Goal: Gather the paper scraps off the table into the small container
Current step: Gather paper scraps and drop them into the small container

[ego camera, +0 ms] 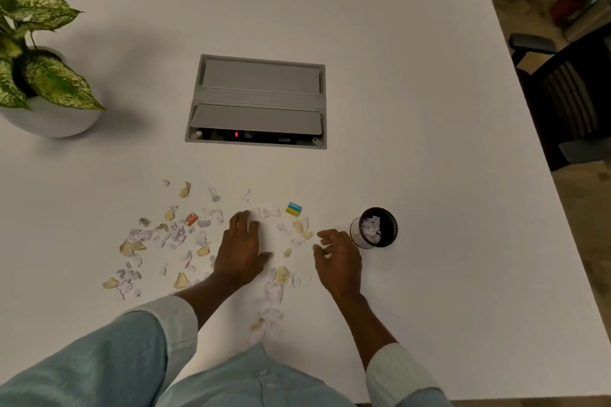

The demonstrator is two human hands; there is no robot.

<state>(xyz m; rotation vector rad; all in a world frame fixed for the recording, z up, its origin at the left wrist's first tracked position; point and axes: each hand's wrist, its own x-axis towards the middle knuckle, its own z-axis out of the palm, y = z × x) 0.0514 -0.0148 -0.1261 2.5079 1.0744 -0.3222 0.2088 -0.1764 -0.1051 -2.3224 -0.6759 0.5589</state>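
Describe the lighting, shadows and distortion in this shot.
Head view: dim, warm light; the plant casts a soft shadow rightward on the table; wide-angle bending curves the table's edges; white scraps wash into the white top; the hands look slightly soft; no hard glare.

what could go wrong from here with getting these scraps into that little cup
1. The small container is narrow and stands just past the right hand; a careless reach could tip it and spill the scraps already inside.
2. The blue and yellow block and a red item lie among the paper scraps; the left hand, flat on the table, could sweep them in too.
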